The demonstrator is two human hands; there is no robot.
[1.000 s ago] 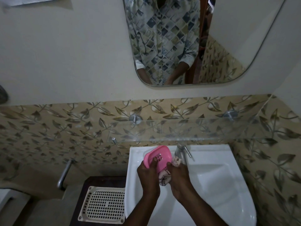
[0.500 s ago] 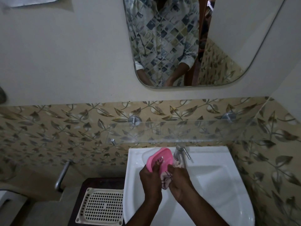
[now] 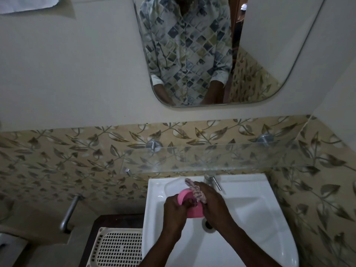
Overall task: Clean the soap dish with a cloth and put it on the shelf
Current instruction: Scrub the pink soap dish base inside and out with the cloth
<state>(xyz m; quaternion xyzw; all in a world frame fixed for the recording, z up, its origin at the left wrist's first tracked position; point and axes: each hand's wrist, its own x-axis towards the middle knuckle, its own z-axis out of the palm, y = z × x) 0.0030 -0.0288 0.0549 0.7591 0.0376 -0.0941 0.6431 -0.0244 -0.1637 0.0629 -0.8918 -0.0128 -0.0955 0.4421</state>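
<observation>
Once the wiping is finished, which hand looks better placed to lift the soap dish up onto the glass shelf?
Probably the left hand. It already grips the pink soap dish over the sink, while the right hand is busy with the cloth. The glass shelf sits just above.

Pink soap dish (image 3: 194, 211) and cloth (image 3: 195, 191) in both hands, over white sink (image 3: 250, 209)

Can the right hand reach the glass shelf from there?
Probably yes. The right hand holds the cloth over the sink, and the glass shelf sits just above with nothing in between.
</observation>
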